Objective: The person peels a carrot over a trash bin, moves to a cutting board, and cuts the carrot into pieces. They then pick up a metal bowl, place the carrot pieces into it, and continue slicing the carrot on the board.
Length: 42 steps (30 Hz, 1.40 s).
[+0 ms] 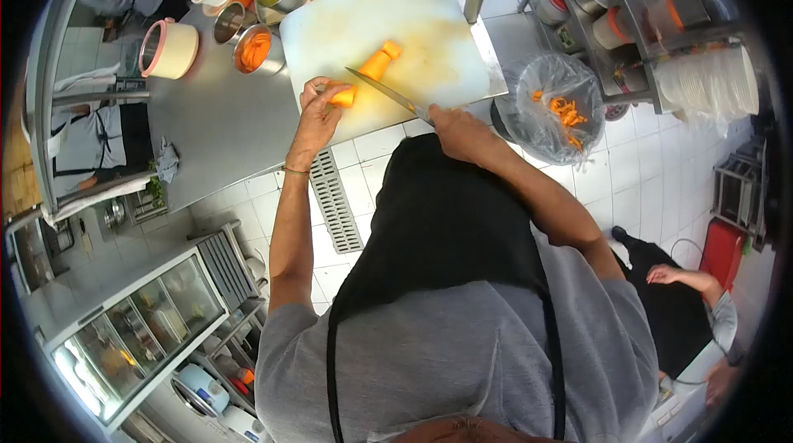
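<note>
A stained white cutting board [330,21] lies on the steel counter. My left hand [320,112] is closed on a short orange carrot piece [344,97] near the board's front left edge. In my right hand [453,130] is the handle of a knife [396,97], its blade pointing left and away from me above the board. Just beyond the blade rests a longer orange carrot piece [377,64], apart from my fingers. The handle is mostly hidden by my right hand.
A metal pot of orange slices [254,52] stands left of the board, near a cream container [169,48] and several food bowls. A lined bin [552,104] with orange peels is at the right. Co-workers are at the left and lower right.
</note>
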Available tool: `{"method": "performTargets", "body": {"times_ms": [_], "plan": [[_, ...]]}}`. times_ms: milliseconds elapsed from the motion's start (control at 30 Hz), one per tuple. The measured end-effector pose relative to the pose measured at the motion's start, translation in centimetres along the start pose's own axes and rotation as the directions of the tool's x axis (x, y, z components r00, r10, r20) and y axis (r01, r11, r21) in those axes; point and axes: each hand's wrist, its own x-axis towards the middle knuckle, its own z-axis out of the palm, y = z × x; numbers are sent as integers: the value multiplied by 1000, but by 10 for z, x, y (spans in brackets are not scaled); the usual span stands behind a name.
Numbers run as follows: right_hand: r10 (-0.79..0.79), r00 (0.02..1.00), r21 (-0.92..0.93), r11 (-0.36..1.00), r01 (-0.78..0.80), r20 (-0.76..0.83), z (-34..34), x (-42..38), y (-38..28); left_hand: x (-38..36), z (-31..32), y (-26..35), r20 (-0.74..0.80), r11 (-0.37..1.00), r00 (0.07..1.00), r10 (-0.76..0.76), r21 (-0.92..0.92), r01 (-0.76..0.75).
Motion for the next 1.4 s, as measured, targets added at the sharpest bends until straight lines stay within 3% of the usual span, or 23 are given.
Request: {"method": "performTargets", "body": {"times_ms": [100,200,300,333,400,500,533,633,733,867,967,1067,1167,1233,1267,1300,1400], "plan": [[90,996,6,996,-91,25,-10,-8,-3,-5,1,2,-9,983,997,-78,-168,76],[122,986,66,989,-130,118,-37,-19,-14,-7,22,17,-241,1000,970,-26,-23,21],[195,971,70,976,-206,137,-42,-26,-12,-8,33,29,-325,989,942,-83,90,118],[180,975,63,980,-190,132,-39,-27,-7,-8,34,29,-316,971,923,-219,-166,173],[153,980,53,986,-161,124,-32,-30,4,-6,33,30,-204,741,867,-455,-626,242],[160,979,79,982,-171,130,-31,-32,7,-9,27,41,-94,549,840,-534,-794,260],[158,981,92,981,-169,114,-29,-32,8,-11,25,43,-88,614,850,-520,-730,300],[162,983,115,978,-172,87,-26,-32,8,-9,27,43,-245,931,914,-324,-255,261],[182,977,96,977,-193,107,-28,-31,4,-9,21,30,-254,932,905,-342,-217,291],[192,974,77,976,-202,121,-28,-32,1,-24,15,9,-379,915,859,-344,-340,216],[169,981,41,984,-174,100,-28,-32,-2,-34,5,22,-273,864,843,-463,-352,360],[170,983,17,985,-171,69,-24,-34,-2,-39,13,18,-336,976,920,-201,-147,159],[190,979,4,982,-190,73,-23,-33,-6,-37,14,51,-299,897,873,-385,-342,279],[203,976,-3,979,-203,76,-23,-34,-9,-39,27,66,-310,973,932,-187,72,219],[203,977,-6,979,-203,72,-22,-34,-9,-39,35,74,-286,945,954,-91,278,174],[199,977,-8,980,-199,70,-21,-34,-9,-40,56,71,-247,955,967,-61,268,128],[158,987,-11,987,-158,27,-17,-36,-10,-30,70,78,-269,945,943,-197,204,255]]}}
